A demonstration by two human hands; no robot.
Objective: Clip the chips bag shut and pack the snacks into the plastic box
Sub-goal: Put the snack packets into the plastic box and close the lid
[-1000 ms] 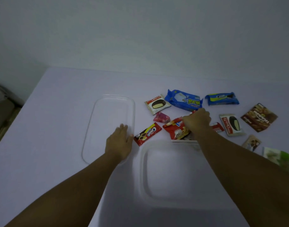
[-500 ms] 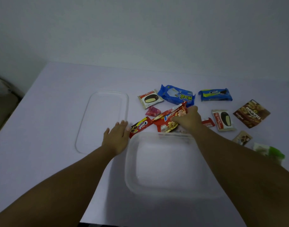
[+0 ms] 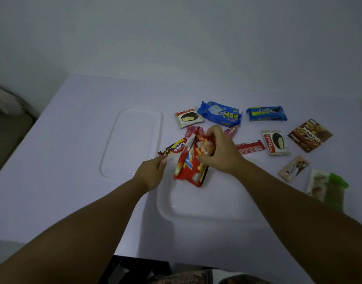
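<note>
My right hand (image 3: 221, 153) grips the top of a red chips bag (image 3: 191, 165) and holds it tilted above the far left corner of the clear plastic box (image 3: 206, 217). My left hand (image 3: 152, 173) rests at the box's left far corner, just left of the bag, fingers loosely curled; I cannot tell whether it touches the bag. The box holds no snacks. Its clear lid (image 3: 133, 140) lies flat to the left. A green clip on a pale packet (image 3: 327, 187) lies at the right.
Snacks are scattered beyond the box: a red Oreo bar (image 3: 173, 149), two Choco Pie packs (image 3: 188, 117) (image 3: 276, 142), two blue packs (image 3: 221, 114) (image 3: 266, 113), a brown pouch (image 3: 310, 135), a red bar (image 3: 250, 147), a small beige packet (image 3: 294, 168). The wall stands behind the table.
My right hand has lifted the red chips bag off the table and brought it back over the box. My left hand has slid right from the lid toward the bag.
</note>
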